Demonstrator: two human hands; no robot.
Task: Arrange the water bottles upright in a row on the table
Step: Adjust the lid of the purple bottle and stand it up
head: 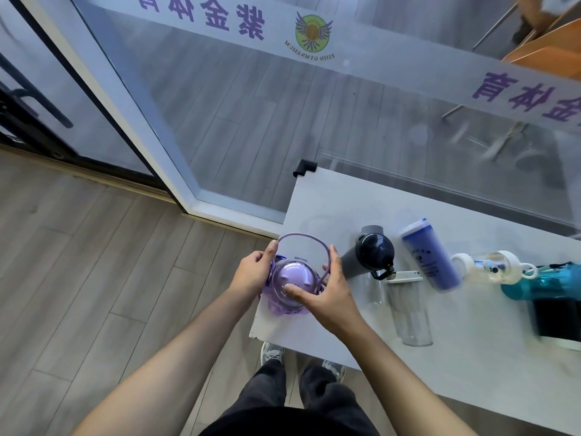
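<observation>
A: What is seen nearest, at the bottom of the frame?

B: Two bare forearms are seen reaching up from the lower edge, above dark trousers and grey shoes on the wood floor. The left hand (pixel 251 272) and the right hand (pixel 327 291) are closed around the purple water bottle (pixel 290 283), one on each side, with the right thumb laid on its domed lid. The bottle is stood upright at the near left corner of the white worktop (pixel 471 357), left of centre in the frame.

A: And its purple carry loop (pixel 301 239)?

B: It is arched over the lid, and its ends are touched by the fingertips of both hands.

A: What lies further right?

B: A clear tumbler (pixel 408 309) with a white rim is stood just right of the hands. Beyond it a grey bottle with a black cap (pixel 371 253), a blue tumbler (pixel 430 256), a clear bottle with white caps (pixel 493 267) and a teal bottle (pixel 540 283) are strung toward the right edge; whether each is upright cannot be told under the wide lens.

A: What could go wrong?

B: The purple bottle is placed very close to the worktop's corner, so it could be tipped onto the floor if released off balance. The loop could be snagged by withdrawing fingers, and the grey bottle could be knocked by the right hand.
</observation>
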